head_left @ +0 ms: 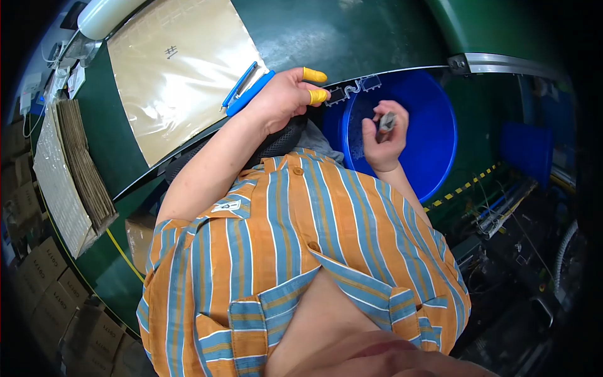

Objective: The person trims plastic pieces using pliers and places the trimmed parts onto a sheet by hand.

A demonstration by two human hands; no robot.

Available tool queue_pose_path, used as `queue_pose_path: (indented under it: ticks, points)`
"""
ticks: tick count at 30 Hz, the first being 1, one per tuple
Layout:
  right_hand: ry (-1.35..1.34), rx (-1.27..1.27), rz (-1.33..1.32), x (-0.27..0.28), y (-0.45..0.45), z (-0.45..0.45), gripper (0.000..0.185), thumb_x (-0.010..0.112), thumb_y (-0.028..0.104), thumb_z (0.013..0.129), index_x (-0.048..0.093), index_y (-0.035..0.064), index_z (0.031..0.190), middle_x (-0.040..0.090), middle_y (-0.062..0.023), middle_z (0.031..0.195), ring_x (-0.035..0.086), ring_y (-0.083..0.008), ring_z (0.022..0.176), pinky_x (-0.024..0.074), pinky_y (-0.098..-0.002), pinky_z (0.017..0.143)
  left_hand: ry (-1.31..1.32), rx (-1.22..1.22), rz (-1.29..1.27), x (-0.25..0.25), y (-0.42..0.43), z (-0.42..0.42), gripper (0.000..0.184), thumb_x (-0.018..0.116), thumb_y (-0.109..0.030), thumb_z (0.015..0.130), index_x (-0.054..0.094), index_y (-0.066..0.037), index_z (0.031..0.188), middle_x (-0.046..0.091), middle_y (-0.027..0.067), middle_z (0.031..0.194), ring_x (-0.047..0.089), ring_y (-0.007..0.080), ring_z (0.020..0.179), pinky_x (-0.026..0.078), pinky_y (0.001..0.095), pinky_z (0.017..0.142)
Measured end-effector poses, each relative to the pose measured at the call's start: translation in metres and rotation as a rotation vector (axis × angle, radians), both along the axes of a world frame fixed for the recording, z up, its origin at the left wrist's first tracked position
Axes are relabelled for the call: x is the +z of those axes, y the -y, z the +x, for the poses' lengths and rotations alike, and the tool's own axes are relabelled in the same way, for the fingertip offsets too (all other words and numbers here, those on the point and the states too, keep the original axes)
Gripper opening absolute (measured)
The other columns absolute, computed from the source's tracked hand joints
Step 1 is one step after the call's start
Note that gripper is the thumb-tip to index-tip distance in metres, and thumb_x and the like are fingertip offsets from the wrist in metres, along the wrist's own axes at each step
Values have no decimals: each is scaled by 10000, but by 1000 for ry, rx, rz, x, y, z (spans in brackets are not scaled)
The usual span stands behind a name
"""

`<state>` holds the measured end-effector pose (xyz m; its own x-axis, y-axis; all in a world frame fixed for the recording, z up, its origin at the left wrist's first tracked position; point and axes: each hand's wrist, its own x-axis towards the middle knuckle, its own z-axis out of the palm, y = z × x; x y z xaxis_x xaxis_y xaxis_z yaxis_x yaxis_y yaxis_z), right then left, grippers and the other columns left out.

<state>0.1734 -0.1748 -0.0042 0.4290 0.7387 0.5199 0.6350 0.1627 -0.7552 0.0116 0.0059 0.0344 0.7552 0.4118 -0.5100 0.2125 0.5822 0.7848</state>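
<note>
My left hand (286,99), with yellow finger cots (318,96) on two fingers, is closed on one end of a small molded plastic part (353,90). That part is dark and clear, with two frame-like ends joined by a curved link. It sticks out to the right over the rim of a large blue bin (433,135). Over the bin's opening, my right hand (384,141) curls round a short grey metal-looking tool (387,122). The tool's exact kind is not clear, and its lower portion is hidden in the palm. The tool and the part are apart.
On the green worktable (326,31) lies a plastic-covered brown sheet (182,69), with a blue pen (240,83) and a blue-handled tool (251,93) on its edge. Stacked cardboard (81,163) stands left. A metal rail (509,63) runs along the right. Cartons (56,276) sit lower left.
</note>
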Motion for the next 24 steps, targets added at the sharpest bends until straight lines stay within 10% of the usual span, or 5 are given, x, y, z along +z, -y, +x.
queue_pose_path:
  ticks: [4,24]
  points:
    - [-222,-44,-175,28,-5,27,600,740,16,756,475,-2,1294,415,-102,1341,520,-156,1059,458,-254,834,-34,-49,26,0,0,5,404,693,-92,846,555,-38,1222,666,20,912,548,63,773,377,175,616]
    - [-308,149,-382,46,-5,43,337,724,102,778,632,43,1097,528,-57,1295,569,-143,1020,469,-263,787,-30,-196,67,-2,0,2,452,712,-86,824,549,-30,1242,688,40,912,574,69,789,372,184,632]
